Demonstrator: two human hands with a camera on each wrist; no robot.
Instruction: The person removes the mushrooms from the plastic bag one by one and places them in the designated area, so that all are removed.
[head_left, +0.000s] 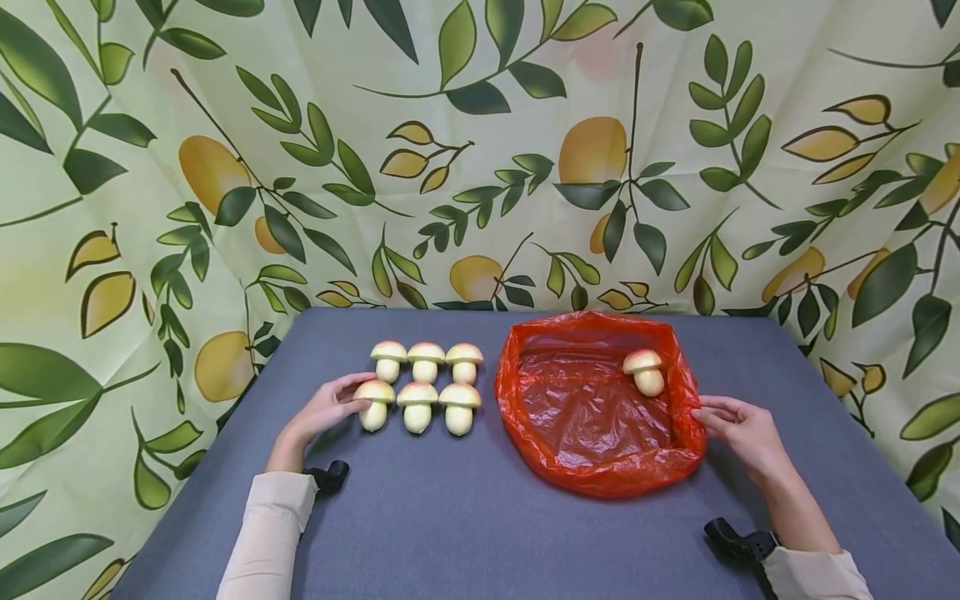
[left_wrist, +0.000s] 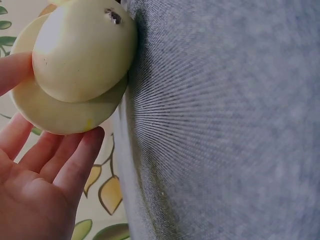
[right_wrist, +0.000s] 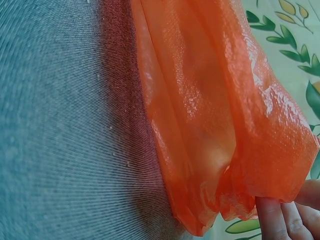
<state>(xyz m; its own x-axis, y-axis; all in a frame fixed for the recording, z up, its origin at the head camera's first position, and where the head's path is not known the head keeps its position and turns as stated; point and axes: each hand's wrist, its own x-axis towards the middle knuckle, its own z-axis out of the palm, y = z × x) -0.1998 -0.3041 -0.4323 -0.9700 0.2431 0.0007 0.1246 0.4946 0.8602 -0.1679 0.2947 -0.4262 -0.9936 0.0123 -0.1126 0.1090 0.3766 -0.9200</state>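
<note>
Two rows of pale toy mushrooms with reddish-tinged caps lie left of centre in the head view. My left hand (head_left: 330,406) grips the front-left mushroom (head_left: 373,405) by its cap; in the left wrist view the thumb (left_wrist: 14,70) is on one side of the mushroom (left_wrist: 82,55) and the fingers reach under the cap. An open red plastic bag (head_left: 592,479) with rolled-down sides stands to the right. One mushroom (head_left: 645,372) lies inside it, near the back right. My right hand (head_left: 742,429) pinches the bag's right rim, as the bag (right_wrist: 200,125) in the right wrist view shows.
Beside the held one are other front-row mushrooms (head_left: 417,407) and, behind them, a back row (head_left: 426,362). A grey cloth (head_left: 450,525) covers the table. A leaf-patterned curtain (head_left: 510,125) hangs along the back and sides. Black wrist cameras (head_left: 330,477) sit on both wrists.
</note>
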